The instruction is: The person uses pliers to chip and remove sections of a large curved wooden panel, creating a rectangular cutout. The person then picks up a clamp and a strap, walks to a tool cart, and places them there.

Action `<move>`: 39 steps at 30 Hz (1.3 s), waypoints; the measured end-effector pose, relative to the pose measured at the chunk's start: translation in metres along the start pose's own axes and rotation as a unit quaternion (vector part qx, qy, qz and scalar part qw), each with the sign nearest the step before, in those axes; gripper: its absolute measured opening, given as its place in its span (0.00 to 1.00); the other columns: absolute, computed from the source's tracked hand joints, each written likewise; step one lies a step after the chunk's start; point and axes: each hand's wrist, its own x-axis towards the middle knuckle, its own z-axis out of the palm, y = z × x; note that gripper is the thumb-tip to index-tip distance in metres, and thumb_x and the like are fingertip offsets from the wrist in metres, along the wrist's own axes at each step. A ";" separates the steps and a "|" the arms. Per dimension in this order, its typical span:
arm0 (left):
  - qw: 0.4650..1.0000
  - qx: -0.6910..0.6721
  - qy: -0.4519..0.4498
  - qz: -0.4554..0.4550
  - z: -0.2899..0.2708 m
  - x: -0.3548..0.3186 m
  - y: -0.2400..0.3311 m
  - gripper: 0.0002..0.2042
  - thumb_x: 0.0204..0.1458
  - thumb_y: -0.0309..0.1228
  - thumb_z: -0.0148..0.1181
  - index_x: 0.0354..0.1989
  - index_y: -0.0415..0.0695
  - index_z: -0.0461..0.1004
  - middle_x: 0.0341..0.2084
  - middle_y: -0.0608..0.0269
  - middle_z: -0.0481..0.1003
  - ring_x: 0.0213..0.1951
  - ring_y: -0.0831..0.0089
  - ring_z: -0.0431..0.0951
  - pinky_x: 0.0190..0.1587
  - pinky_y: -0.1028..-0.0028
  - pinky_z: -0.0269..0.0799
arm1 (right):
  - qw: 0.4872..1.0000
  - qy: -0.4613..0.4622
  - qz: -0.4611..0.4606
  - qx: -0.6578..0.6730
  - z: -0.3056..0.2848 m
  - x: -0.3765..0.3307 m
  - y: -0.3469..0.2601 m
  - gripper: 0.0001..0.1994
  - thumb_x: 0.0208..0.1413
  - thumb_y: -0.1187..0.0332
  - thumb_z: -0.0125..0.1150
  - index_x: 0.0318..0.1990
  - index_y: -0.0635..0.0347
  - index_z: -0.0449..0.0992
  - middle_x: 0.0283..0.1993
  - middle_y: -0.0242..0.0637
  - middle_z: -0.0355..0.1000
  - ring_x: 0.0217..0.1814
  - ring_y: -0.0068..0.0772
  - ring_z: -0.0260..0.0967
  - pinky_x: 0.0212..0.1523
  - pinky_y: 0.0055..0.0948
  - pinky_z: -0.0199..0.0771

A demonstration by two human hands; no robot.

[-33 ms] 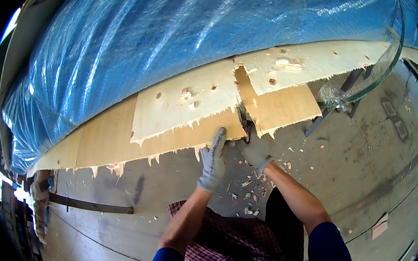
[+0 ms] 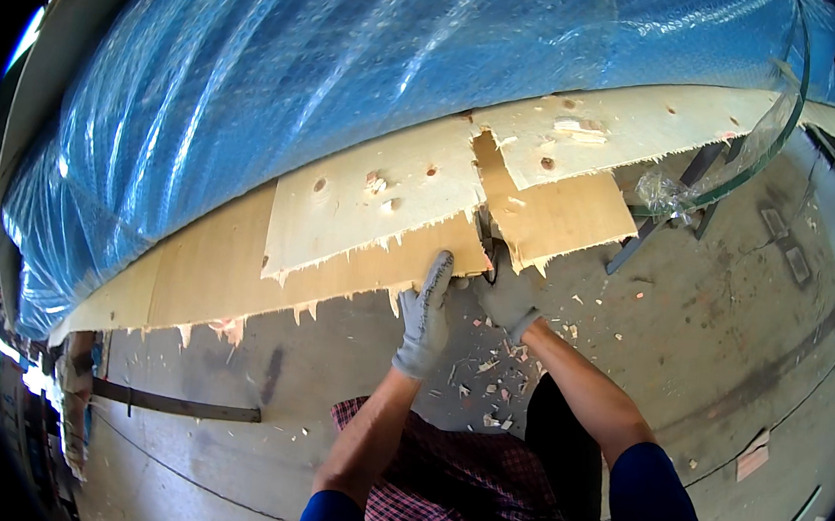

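- Concrete floor [image 2: 732,331], grey, scuffed: below and beyond the plywood's near edge.
- Bundle in blue bubble wrap [image 2: 357,54], ridged and glossy: along the plywood's far side.
- Plywood [image 2: 371,216], landmark piece: pale knotted upper layer over tan layer, both edges splintered, notch broken in near the middle; it lies against the blue bundle, before the person.
- Plaid cloth [image 2: 457,475], dark red and black: nearer the person than the plywood.
- Left gloved hand [image 2: 425,311], grey: at the plywood's near edge, left of the notch, one digit laid over the top; whether the hidden digits pinch from beneath, cannot tell.
- Right gloved hand [image 2: 509,300], grey, blurred: just below the plywood's edge at the notch, beside the dark object; grip cannot be told.
- Dark object [image 2: 494,260], curved, partly hidden: at the plywood's notch, between the hands.
- Wood chips [image 2: 581,131], pale: on the plywood's upper layer, right of the notch.
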 end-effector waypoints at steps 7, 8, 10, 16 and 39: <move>0.998 -0.051 -0.019 0.010 -0.021 0.008 -0.029 0.11 0.55 0.29 0.56 0.45 0.38 0.72 0.39 0.65 0.73 0.33 0.78 0.74 0.37 0.77 0.71 | 0.991 0.068 -0.093 0.072 0.022 0.006 0.031 0.22 0.47 0.65 0.53 0.51 0.62 0.64 0.27 0.49 0.72 0.29 0.48 0.72 0.34 0.43 0.71; 0.998 -0.025 -0.028 0.051 -0.030 0.009 -0.037 0.12 0.55 0.29 0.56 0.46 0.38 0.72 0.39 0.65 0.73 0.34 0.77 0.74 0.37 0.76 0.71 | 0.995 0.008 -0.040 0.089 0.013 -0.003 0.018 0.20 0.47 0.65 0.53 0.49 0.63 0.65 0.26 0.47 0.71 0.29 0.45 0.72 0.34 0.41 0.71; 0.997 -0.027 -0.029 0.060 -0.031 0.007 -0.036 0.12 0.55 0.29 0.56 0.46 0.38 0.72 0.39 0.65 0.73 0.34 0.77 0.74 0.37 0.76 0.71 | 0.988 -0.096 0.061 0.105 -0.007 -0.014 -0.009 0.18 0.47 0.65 0.53 0.46 0.65 0.67 0.24 0.43 0.70 0.28 0.38 0.71 0.33 0.37 0.71; 0.994 -0.103 -0.025 0.004 -0.012 0.005 -0.024 0.14 0.55 0.30 0.56 0.46 0.37 0.72 0.38 0.63 0.74 0.33 0.77 0.75 0.36 0.76 0.73 | 0.982 -0.065 0.044 0.173 -0.006 -0.012 -0.014 0.14 0.48 0.68 0.52 0.42 0.65 0.67 0.21 0.40 0.69 0.24 0.34 0.69 0.27 0.33 0.69; 0.957 0.206 -0.101 0.180 -0.021 0.011 -0.030 0.27 0.46 0.14 0.47 0.58 0.45 0.65 0.53 0.54 0.69 0.50 0.65 0.73 0.49 0.65 0.69 | 0.858 -0.193 0.243 0.409 0.032 -0.048 0.110 0.08 0.52 0.70 0.55 0.37 0.63 0.74 0.32 0.35 0.74 0.32 0.27 0.72 0.33 0.27 0.72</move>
